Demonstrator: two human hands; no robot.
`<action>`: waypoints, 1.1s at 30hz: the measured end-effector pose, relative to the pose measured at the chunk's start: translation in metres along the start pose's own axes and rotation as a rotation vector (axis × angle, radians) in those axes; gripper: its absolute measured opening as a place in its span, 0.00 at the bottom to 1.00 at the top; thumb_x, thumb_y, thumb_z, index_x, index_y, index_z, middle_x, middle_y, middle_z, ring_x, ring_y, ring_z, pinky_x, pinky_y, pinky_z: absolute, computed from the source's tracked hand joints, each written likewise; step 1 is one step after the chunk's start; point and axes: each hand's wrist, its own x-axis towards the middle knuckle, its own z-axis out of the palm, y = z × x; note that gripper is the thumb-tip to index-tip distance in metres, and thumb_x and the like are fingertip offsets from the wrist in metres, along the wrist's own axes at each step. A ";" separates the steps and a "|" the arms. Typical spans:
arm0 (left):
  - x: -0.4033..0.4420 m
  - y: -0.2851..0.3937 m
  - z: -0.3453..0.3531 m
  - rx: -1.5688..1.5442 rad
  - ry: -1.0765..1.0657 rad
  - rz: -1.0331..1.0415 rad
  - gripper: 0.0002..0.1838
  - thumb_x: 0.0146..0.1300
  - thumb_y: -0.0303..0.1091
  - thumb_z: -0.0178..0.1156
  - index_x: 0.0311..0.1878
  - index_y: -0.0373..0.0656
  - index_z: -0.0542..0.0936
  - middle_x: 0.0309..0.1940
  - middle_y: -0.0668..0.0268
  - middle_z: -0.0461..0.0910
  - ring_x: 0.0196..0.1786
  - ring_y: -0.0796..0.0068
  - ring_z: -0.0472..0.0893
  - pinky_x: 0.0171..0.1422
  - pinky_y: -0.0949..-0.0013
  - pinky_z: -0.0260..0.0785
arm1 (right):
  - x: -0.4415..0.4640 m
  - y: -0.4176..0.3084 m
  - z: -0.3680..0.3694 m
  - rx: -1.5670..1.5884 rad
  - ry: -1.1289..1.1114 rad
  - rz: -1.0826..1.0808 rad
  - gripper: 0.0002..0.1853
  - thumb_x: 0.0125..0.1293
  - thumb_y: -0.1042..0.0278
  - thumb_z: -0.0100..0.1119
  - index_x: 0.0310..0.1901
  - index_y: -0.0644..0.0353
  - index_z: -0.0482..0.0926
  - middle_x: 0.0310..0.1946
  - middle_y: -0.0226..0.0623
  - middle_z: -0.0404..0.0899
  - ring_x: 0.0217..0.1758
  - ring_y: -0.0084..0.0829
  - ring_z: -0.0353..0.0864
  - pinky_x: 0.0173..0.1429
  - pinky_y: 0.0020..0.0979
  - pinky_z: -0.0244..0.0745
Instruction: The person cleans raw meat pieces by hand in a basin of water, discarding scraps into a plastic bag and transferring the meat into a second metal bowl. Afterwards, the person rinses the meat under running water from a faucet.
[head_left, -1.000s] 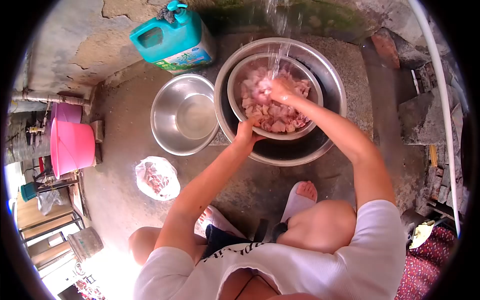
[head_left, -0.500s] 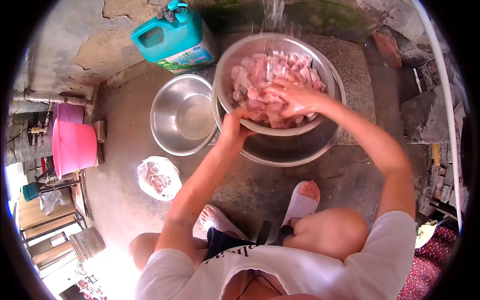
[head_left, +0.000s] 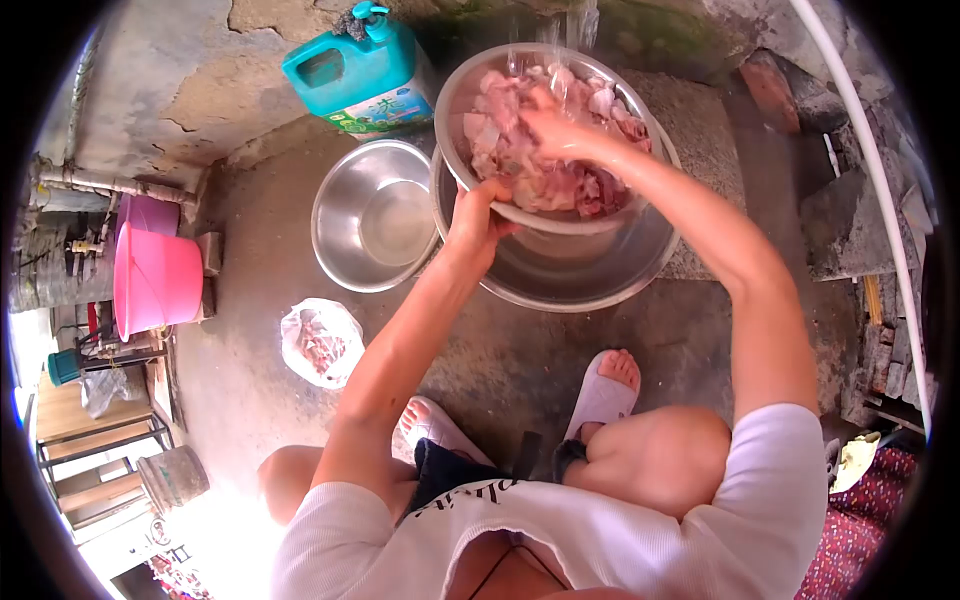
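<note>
A steel basin (head_left: pixel 640 215) full of raw pink meat pieces (head_left: pixel 500 150) is tilted above a larger steel basin (head_left: pixel 560 290). My left hand (head_left: pixel 480 215) grips its near-left rim, thumb over the edge. Deep among the meat is my right hand (head_left: pixel 550 128), its fingers blurred and partly hidden. Water (head_left: pixel 585 25) streams down from above onto the far side of the meat. Left of these, a third steel basin (head_left: pixel 375 215) rests on the floor with nothing but its shiny bottom showing.
A teal detergent jug (head_left: pixel 360 75) with a pump stands by the wall. An open white plastic bag (head_left: pixel 322 343) of small pieces lies on the concrete floor. Pink buckets (head_left: pixel 160 280) are at far left. A white pipe (head_left: pixel 870 150) runs down the right side.
My right hand has pushed from the middle of the meat toward the far side, turning pieces over. The upper basin is tipped more, and more of the larger basin's inside shows.
</note>
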 end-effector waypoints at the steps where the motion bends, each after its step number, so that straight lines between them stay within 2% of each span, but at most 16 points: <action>1: 0.004 0.000 -0.003 -0.024 -0.004 -0.002 0.10 0.49 0.29 0.48 0.37 0.40 0.70 0.29 0.66 0.73 0.31 0.73 0.75 0.34 0.69 0.71 | -0.003 -0.001 0.007 0.059 0.005 -0.081 0.19 0.47 0.62 0.58 0.44 0.50 0.74 0.52 0.41 0.60 0.59 0.42 0.57 0.59 0.53 0.48; 3: 0.017 0.005 -0.017 -0.078 -0.015 0.017 0.10 0.48 0.29 0.48 0.36 0.41 0.71 0.28 0.67 0.72 0.31 0.73 0.74 0.34 0.70 0.71 | -0.029 -0.010 0.002 -0.087 0.021 -0.295 0.18 0.47 0.64 0.58 0.44 0.49 0.75 0.53 0.39 0.60 0.59 0.37 0.58 0.60 0.50 0.49; 5: 0.017 0.005 -0.023 -0.054 -0.004 0.013 0.08 0.47 0.28 0.49 0.33 0.42 0.71 0.27 0.67 0.72 0.30 0.74 0.74 0.32 0.70 0.71 | -0.056 -0.009 -0.031 -0.232 -0.051 -0.157 0.22 0.46 0.63 0.60 0.48 0.46 0.74 0.57 0.37 0.58 0.62 0.40 0.53 0.60 0.48 0.49; 7: 0.005 -0.001 -0.016 0.018 0.002 0.011 0.06 0.47 0.28 0.49 0.32 0.42 0.71 0.26 0.67 0.72 0.30 0.75 0.74 0.32 0.71 0.71 | -0.031 0.026 -0.012 -0.251 0.155 -0.036 0.23 0.45 0.66 0.61 0.48 0.47 0.74 0.60 0.37 0.55 0.66 0.44 0.46 0.59 0.48 0.48; 8: 0.004 -0.007 -0.007 -0.028 0.030 -0.001 0.06 0.48 0.29 0.49 0.31 0.42 0.71 0.26 0.67 0.72 0.29 0.75 0.74 0.30 0.71 0.72 | -0.025 0.005 -0.012 -0.189 0.279 0.090 0.24 0.46 0.73 0.59 0.49 0.50 0.73 0.59 0.42 0.58 0.64 0.44 0.53 0.57 0.47 0.55; 11: 0.006 -0.005 -0.007 -0.037 0.007 -0.014 0.06 0.49 0.30 0.49 0.32 0.42 0.71 0.27 0.66 0.73 0.31 0.74 0.75 0.33 0.71 0.70 | 0.004 0.007 0.043 0.409 0.251 -0.288 0.23 0.47 0.77 0.55 0.49 0.53 0.72 0.53 0.45 0.66 0.57 0.43 0.64 0.54 0.43 0.62; 12: 0.012 -0.005 -0.013 -0.061 -0.010 -0.025 0.11 0.48 0.28 0.49 0.38 0.44 0.67 0.29 0.66 0.73 0.30 0.73 0.75 0.30 0.70 0.71 | -0.015 -0.008 0.027 0.386 0.181 -0.324 0.22 0.46 0.81 0.52 0.47 0.55 0.71 0.44 0.44 0.73 0.49 0.42 0.72 0.50 0.40 0.66; 13: 0.018 -0.006 -0.021 -0.088 -0.025 -0.038 0.17 0.47 0.27 0.48 0.44 0.45 0.64 0.31 0.65 0.72 0.30 0.73 0.75 0.28 0.69 0.72 | -0.022 0.000 0.031 0.289 0.274 -0.500 0.20 0.46 0.81 0.52 0.45 0.57 0.71 0.40 0.39 0.75 0.46 0.42 0.74 0.47 0.41 0.68; 14: 0.021 -0.008 -0.026 -0.119 -0.035 -0.051 0.24 0.46 0.25 0.48 0.50 0.46 0.60 0.32 0.64 0.71 0.29 0.72 0.75 0.25 0.68 0.73 | -0.035 0.000 0.014 0.191 0.322 -0.458 0.20 0.46 0.81 0.52 0.45 0.57 0.71 0.38 0.39 0.75 0.45 0.43 0.73 0.45 0.41 0.68; 19: 0.009 -0.010 -0.026 -0.057 0.029 0.021 0.24 0.46 0.25 0.48 0.50 0.45 0.61 0.33 0.63 0.72 0.27 0.72 0.76 0.24 0.69 0.73 | -0.021 0.037 0.015 0.074 0.542 0.150 0.28 0.46 0.71 0.58 0.53 0.62 0.66 0.44 0.46 0.71 0.50 0.40 0.69 0.55 0.38 0.65; 22: 0.005 -0.010 -0.017 -0.071 0.021 -0.006 0.21 0.46 0.25 0.47 0.47 0.45 0.64 0.32 0.64 0.72 0.26 0.72 0.75 0.23 0.71 0.72 | 0.013 0.048 0.024 0.776 0.039 0.275 0.30 0.45 0.68 0.58 0.54 0.61 0.64 0.52 0.47 0.67 0.54 0.38 0.67 0.56 0.37 0.64; 23: 0.011 -0.013 -0.020 -0.074 0.003 -0.055 0.19 0.46 0.25 0.47 0.46 0.45 0.64 0.31 0.64 0.72 0.27 0.72 0.75 0.23 0.71 0.71 | -0.006 0.007 -0.016 0.774 -0.064 0.419 0.29 0.46 0.67 0.56 0.53 0.62 0.66 0.51 0.48 0.68 0.55 0.39 0.67 0.57 0.34 0.63; 25: 0.015 -0.016 -0.024 -0.083 -0.019 -0.103 0.17 0.46 0.26 0.47 0.44 0.44 0.66 0.31 0.64 0.72 0.27 0.73 0.75 0.23 0.72 0.71 | 0.003 0.014 0.035 0.747 0.253 0.081 0.27 0.47 0.65 0.55 0.52 0.64 0.68 0.49 0.48 0.70 0.54 0.40 0.69 0.57 0.34 0.64; 27: 0.015 -0.016 -0.027 -0.096 -0.035 -0.089 0.15 0.47 0.26 0.47 0.42 0.44 0.67 0.30 0.65 0.73 0.28 0.72 0.75 0.24 0.73 0.70 | -0.025 -0.014 -0.010 0.702 0.000 -0.048 0.21 0.52 0.62 0.57 0.49 0.57 0.72 0.52 0.50 0.66 0.48 0.38 0.69 0.53 0.37 0.65; 30: 0.007 -0.011 -0.023 -0.136 -0.020 -0.051 0.15 0.47 0.26 0.47 0.42 0.44 0.66 0.30 0.65 0.72 0.29 0.73 0.75 0.26 0.72 0.71 | -0.014 0.010 -0.031 0.102 0.092 0.296 0.32 0.50 0.41 0.55 0.52 0.57 0.69 0.58 0.51 0.59 0.62 0.41 0.57 0.60 0.42 0.57; 33: 0.006 -0.009 -0.017 -0.114 0.008 -0.071 0.15 0.47 0.26 0.47 0.42 0.44 0.66 0.29 0.66 0.72 0.29 0.73 0.75 0.27 0.71 0.71 | 0.046 0.039 0.042 0.819 0.189 0.049 0.38 0.50 0.42 0.58 0.58 0.56 0.62 0.58 0.49 0.60 0.61 0.41 0.60 0.59 0.40 0.58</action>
